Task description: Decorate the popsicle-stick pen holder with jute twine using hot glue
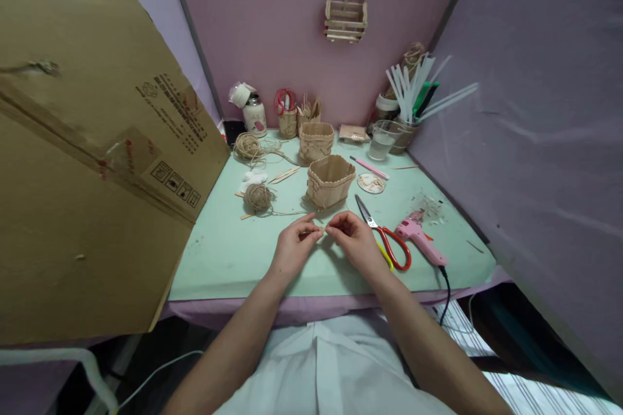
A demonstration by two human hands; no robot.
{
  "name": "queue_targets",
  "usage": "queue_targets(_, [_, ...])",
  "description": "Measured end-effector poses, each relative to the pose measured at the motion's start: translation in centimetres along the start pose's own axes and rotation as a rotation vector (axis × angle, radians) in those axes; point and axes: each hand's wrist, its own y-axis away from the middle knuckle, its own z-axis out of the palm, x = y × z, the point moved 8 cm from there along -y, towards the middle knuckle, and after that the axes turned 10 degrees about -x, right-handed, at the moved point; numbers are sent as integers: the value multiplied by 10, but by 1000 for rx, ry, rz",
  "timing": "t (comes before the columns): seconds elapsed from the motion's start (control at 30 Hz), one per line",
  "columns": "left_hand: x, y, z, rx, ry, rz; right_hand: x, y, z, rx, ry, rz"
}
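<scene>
My left hand (298, 245) and my right hand (351, 237) meet over the front middle of the table, thumbs and fingertips pinched close together. Between them shows a small pale bit (323, 229), too tiny to make out. Just beyond the fingers stands a basket-like box (329, 191), open at the top, with a braided-looking rim. A thin strand of twine (289, 213) runs from a twine ball (257, 198) toward the box and my left fingers. Red-handled scissors (384, 233) lie beside my right hand, blades pointing away, with a yellow handle (386, 257) partly under them.
A pink glue gun (421, 240) with a cord lies at the right. Behind are a second box (316, 142), a twine coil (248, 148), a plastic cup (382, 142), glue sticks (411, 87), a pink pen-like tool (370, 167) and a round lid (371, 183). Cardboard (97, 162) stands left.
</scene>
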Motion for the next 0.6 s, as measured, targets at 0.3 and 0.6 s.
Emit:
queue_targets(0.3, [-2,0,-1,20,-13,8,1,1,2,52,-55,4])
queue_targets(0.6, [9,0,2,-16,-112,76,-1,0,6,-18,1,4])
